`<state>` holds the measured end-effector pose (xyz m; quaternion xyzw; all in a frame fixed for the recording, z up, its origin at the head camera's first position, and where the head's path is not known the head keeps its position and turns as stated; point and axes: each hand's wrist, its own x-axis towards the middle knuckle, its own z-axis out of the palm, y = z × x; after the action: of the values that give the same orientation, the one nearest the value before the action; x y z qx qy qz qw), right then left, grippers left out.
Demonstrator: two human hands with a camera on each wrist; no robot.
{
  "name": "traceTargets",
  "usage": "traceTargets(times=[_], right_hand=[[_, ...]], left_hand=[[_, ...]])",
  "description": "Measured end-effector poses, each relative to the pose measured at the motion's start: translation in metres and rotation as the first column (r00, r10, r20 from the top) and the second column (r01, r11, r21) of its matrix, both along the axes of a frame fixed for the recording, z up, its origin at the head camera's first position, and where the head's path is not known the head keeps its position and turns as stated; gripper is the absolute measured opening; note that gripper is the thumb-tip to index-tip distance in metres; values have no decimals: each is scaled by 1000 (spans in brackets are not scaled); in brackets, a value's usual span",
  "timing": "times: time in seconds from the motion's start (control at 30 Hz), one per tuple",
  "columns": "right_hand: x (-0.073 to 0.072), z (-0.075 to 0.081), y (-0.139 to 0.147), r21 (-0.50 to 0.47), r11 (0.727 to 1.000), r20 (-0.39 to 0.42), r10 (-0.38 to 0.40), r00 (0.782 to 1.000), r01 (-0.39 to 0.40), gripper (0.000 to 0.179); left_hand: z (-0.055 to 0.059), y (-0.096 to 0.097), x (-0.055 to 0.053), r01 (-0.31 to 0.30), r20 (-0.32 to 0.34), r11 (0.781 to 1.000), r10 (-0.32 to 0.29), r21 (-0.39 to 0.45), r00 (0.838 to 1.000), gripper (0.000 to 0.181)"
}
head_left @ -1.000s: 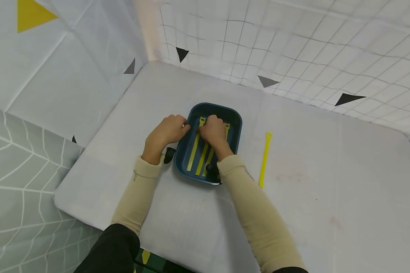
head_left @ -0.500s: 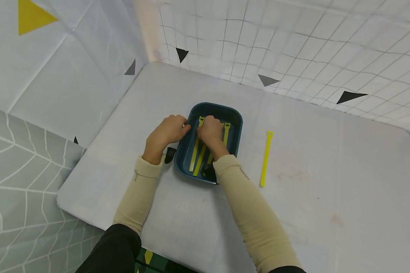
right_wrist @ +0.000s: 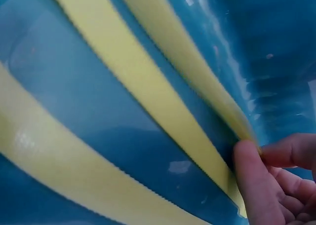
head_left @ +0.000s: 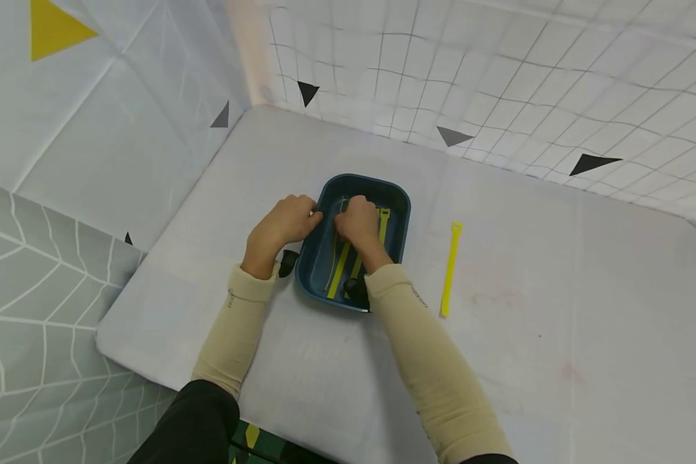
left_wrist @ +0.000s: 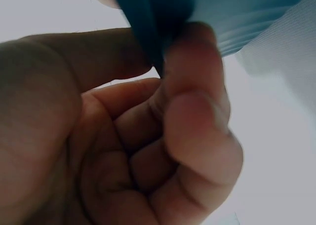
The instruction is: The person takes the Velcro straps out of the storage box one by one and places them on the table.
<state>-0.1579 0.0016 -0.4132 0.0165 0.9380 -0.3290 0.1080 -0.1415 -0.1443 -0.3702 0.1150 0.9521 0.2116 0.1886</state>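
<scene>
A dark blue rectangular tray [head_left: 377, 190] stands on the table. My left hand [head_left: 287, 220] pinches its left rim between thumb and fingers, as the left wrist view confirms. My right hand [head_left: 359, 225] reaches inside and pinches the leftmost yellow hook-and-loop cable tie [right_wrist: 190, 69] near its slotted head end. That tie stands on edge, so it looks like a thin line in the head view. Beside it lie a middle cable tie [right_wrist: 143, 92] and another cable tie [right_wrist: 64, 161], roughly parallel on the tray floor. My right hand and wrist hide parts of them.
One more yellow cable tie [head_left: 452, 267] lies outside the tray, to its right. The table [head_left: 557, 290] has a pale cover. White grid-patterned fabric [head_left: 499, 77] hangs behind it, and another white sheet [head_left: 93, 129] is at the left.
My right hand has moved slightly left to the leftmost cable tie, which has turned from flat to on edge. My left hand keeps its grip on the tray rim.
</scene>
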Motion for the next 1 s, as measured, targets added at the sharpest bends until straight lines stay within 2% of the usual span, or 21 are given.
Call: traceTargets(times=[0.27, 0.67, 0.77, 0.87, 1.0], right_hand=[[0, 2, 5, -114, 993, -27, 17, 999, -20, 48], [6, 10, 11, -220, 975, -32, 26, 999, -32, 48], [7, 12, 14, -230, 972, -49, 33, 998, -43, 43], [9, 14, 16, -272, 961, -62, 29, 998, -45, 31], [11, 20, 21, -374, 927, -56, 9, 998, -29, 20]], left_hand=[[-1, 2, -1, 4, 0, 1000, -4, -9, 1000, 28], [0, 4, -2, 2, 11, 1000, -1, -30, 1000, 28], [-1, 3, -3, -2, 16, 999, 2, -38, 1000, 29], [-1, 4, -2, -11, 28, 999, 12, -44, 1000, 31], [0, 4, -2, -17, 36, 999, 18, -45, 999, 31]])
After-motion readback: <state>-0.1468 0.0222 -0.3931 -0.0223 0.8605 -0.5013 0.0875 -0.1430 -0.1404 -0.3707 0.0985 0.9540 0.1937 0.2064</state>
